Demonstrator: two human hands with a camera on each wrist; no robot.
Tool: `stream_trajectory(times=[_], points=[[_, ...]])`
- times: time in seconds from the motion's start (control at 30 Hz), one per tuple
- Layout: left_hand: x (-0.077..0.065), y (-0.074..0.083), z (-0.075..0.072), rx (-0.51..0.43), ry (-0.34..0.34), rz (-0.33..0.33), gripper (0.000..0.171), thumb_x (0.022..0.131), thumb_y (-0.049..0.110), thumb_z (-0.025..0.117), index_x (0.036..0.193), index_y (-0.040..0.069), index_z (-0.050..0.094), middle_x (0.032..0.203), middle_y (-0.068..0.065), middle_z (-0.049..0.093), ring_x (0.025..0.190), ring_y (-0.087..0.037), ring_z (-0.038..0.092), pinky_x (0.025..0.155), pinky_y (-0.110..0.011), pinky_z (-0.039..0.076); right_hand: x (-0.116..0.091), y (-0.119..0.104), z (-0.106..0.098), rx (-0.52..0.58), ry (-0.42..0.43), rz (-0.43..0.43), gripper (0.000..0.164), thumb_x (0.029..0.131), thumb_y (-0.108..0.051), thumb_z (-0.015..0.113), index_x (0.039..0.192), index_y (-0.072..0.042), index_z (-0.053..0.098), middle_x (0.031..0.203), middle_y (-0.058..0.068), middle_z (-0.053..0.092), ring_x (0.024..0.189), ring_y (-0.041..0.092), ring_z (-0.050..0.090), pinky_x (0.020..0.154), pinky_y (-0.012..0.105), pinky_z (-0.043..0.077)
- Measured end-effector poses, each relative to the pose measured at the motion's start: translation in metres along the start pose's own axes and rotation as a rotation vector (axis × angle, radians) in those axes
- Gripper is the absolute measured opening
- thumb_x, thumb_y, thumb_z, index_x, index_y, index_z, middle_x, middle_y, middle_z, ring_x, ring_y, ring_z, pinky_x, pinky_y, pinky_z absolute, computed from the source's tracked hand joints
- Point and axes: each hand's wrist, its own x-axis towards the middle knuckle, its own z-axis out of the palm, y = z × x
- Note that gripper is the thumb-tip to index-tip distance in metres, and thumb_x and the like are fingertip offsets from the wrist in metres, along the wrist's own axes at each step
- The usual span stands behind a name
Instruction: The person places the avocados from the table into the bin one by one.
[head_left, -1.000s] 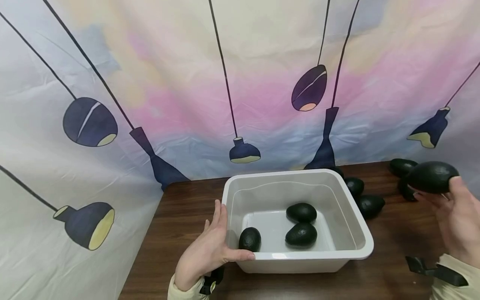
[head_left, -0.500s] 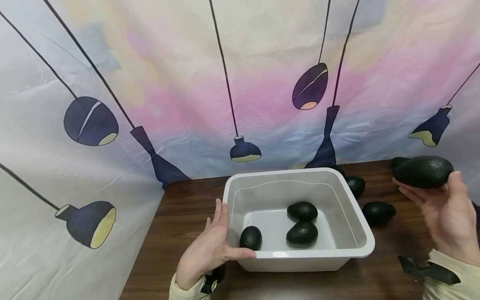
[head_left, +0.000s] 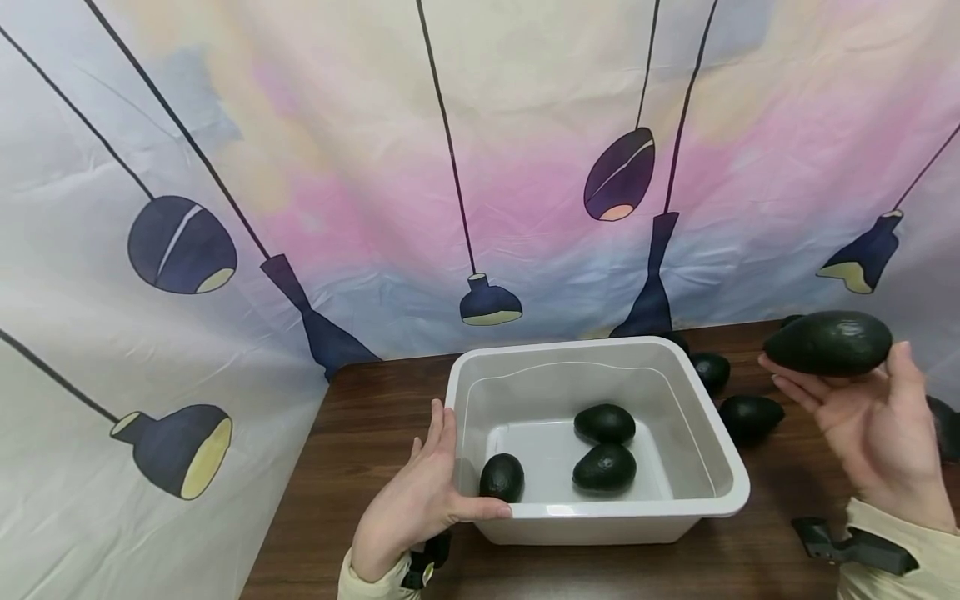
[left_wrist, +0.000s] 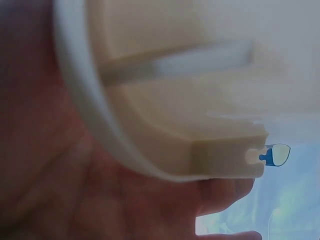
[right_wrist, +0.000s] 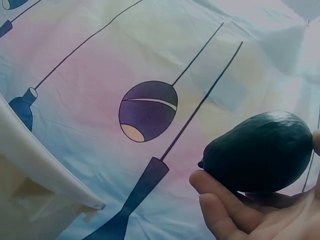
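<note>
In the head view my left hand [head_left: 420, 500] rests at the near left corner of a light grey plastic bin [head_left: 555, 510], its straight fingers along the side and its thumb on the near rim. The left wrist view shows the bin's rim [left_wrist: 120, 145] close up, against the palm. My right hand [head_left: 885, 433] holds a dark green avocado [head_left: 828, 343] in the air right of the bin, between thumb and fingertips. In the right wrist view this avocado [right_wrist: 260, 152] lies over the fingers, stem end pointing left. Inside the bin are three avocados, one [head_left: 501, 477] at the near left.
Between bin and right hand, loose avocados sit on the brown wooden table [head_left: 360, 425], the nearest avocado [head_left: 752, 417] beside the bin's right wall. Another avocado [head_left: 947, 429] shows partly behind my right wrist. A cloth printed with hanging lamps [head_left: 337, 167] covers the wall behind.
My right hand has moved left with its avocado, toward the bin. The table avocado beside the bin shifted right, then slightly back. The left hand and bin stay in place.
</note>
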Motion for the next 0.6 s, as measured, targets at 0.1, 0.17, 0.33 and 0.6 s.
stream_trajectory(times=[0.1, 0.17, 0.33, 0.6], points=[[0.001, 0.0, 0.0, 0.001, -0.005, 0.005, 0.14, 0.062, 0.07, 0.077, 0.152, -0.006, 0.003, 0.158, -0.022, -0.013, 0.141, -0.049, 0.007, 0.111, -0.063, 0.017, 0.0, -0.001, 0.002, -0.037, 0.013, 0.01, 0.058, 0.107, -0.036, 0.009, 0.156, -0.005, 0.015, 0.14, 0.016, 0.051, 0.122, 0.029, 0.056, 0.097, 0.031, 0.049], [0.001, 0.0, 0.0, -0.005, -0.006, 0.003, 0.14, 0.062, 0.07, 0.077, 0.153, -0.006, 0.002, 0.158, -0.022, -0.013, 0.141, -0.05, 0.008, 0.111, -0.063, 0.017, 0.0, -0.001, 0.004, -0.069, 0.022, 0.008, 0.058, 0.107, -0.036, 0.009, 0.156, -0.006, 0.016, 0.14, 0.015, 0.051, 0.122, 0.029, 0.057, 0.097, 0.031, 0.049], [0.0, 0.0, 0.0, -0.012, -0.001, -0.005, 0.14, 0.061, 0.069, 0.078, 0.153, -0.005, 0.003, 0.158, -0.021, -0.013, 0.137, -0.057, 0.008, 0.11, -0.064, 0.017, -0.001, -0.005, 0.01, -0.176, 0.029, 0.027, 0.056, 0.107, -0.035, 0.008, 0.156, -0.007, 0.017, 0.143, 0.014, 0.048, 0.124, 0.026, 0.055, 0.097, 0.03, 0.048], [0.0, 0.0, 0.0, -0.004, 0.002, -0.006, 0.139, 0.062, 0.07, 0.077, 0.153, -0.005, 0.004, 0.158, -0.021, -0.012, 0.136, -0.058, 0.009, 0.11, -0.064, 0.018, -0.004, -0.007, 0.022, -0.36, -0.044, 0.052, 0.048, 0.107, -0.012, 0.015, 0.153, -0.001, 0.022, 0.147, 0.01, 0.042, 0.127, 0.016, 0.05, 0.097, 0.027, 0.046]])
